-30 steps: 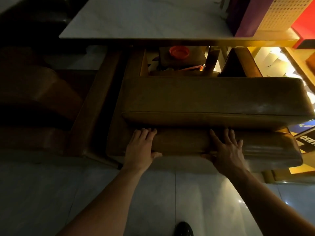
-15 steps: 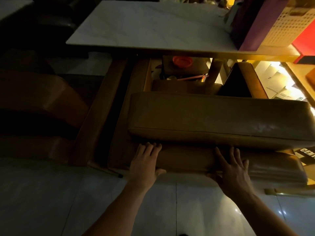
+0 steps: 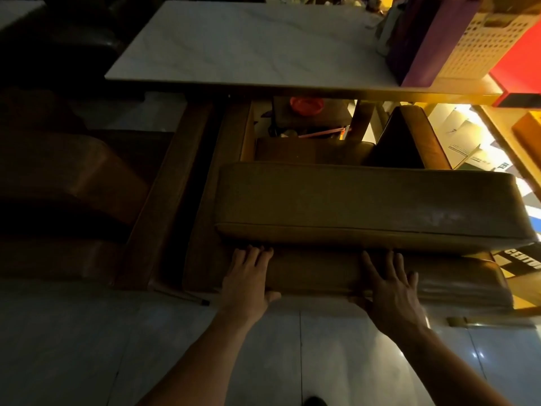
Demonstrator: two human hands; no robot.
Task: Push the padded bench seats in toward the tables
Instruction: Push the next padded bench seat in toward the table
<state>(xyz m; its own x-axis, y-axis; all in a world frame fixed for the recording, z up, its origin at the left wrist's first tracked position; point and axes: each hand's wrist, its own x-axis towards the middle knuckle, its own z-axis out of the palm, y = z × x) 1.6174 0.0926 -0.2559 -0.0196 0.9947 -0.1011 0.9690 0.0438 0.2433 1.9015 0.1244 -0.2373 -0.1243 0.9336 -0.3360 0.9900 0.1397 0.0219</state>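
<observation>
A tan padded bench (image 3: 316,276) stands in front of the white marble table (image 3: 248,48), lengthwise to the table's near edge. A thick loose cushion (image 3: 366,206) lies on top of it, reaching past its right end. My left hand (image 3: 247,279) rests flat on the bench's near padded edge toward the left end, fingers spread and pointing at the table. My right hand (image 3: 389,291) presses the same edge further right, thumb against the near face. Neither hand holds anything.
A second dark padded bench (image 3: 73,177) and a wooden frame rail (image 3: 169,194) stand at the left. A purple box (image 3: 424,39), a perforated cream basket (image 3: 480,39) and a red box (image 3: 521,63) crowd the table's right end. An orange lid (image 3: 306,105) sits under the table. A thin dark rod (image 3: 187,297) lies on the tile floor.
Both hands stay pressed on the same spots of the bench edge. The view has lifted, so more of the tabletop shows and the bench sits lower in frame.
</observation>
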